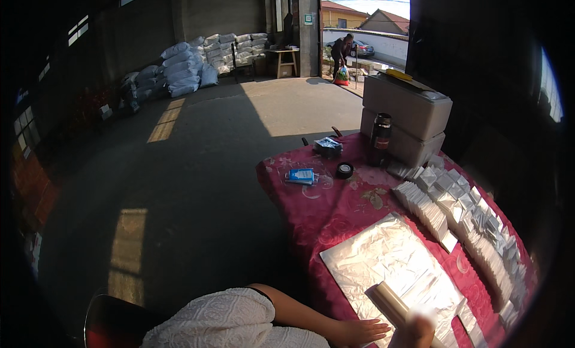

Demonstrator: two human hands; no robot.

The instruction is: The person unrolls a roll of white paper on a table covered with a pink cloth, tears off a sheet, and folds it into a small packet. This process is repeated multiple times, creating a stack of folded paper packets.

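Observation:
A crinkled pale silvery film sheet (383,258) lies spread on the near part of the table. My left hand (362,332) rests palm down at the sheet's near edge, fingers stretched out and holding nothing. Close beside it, my right hand (424,335) is closed around the lower end of a cream-coloured cylinder (392,301) that slants across the sheet. A bright blur hides part of that grip, and the cylinder's exact kind does not show. To the right of the sheet, long rows of small flat white packets (422,210) stand on edge.
The table wears a red flowered cloth (293,213). Toward its far end are a black tape roll (344,170), blue packets (301,176), a dark bottle (381,135) and stacked grey boxes (407,105). White sacks (182,67) line the far wall; a person (341,52) bends near the doorway.

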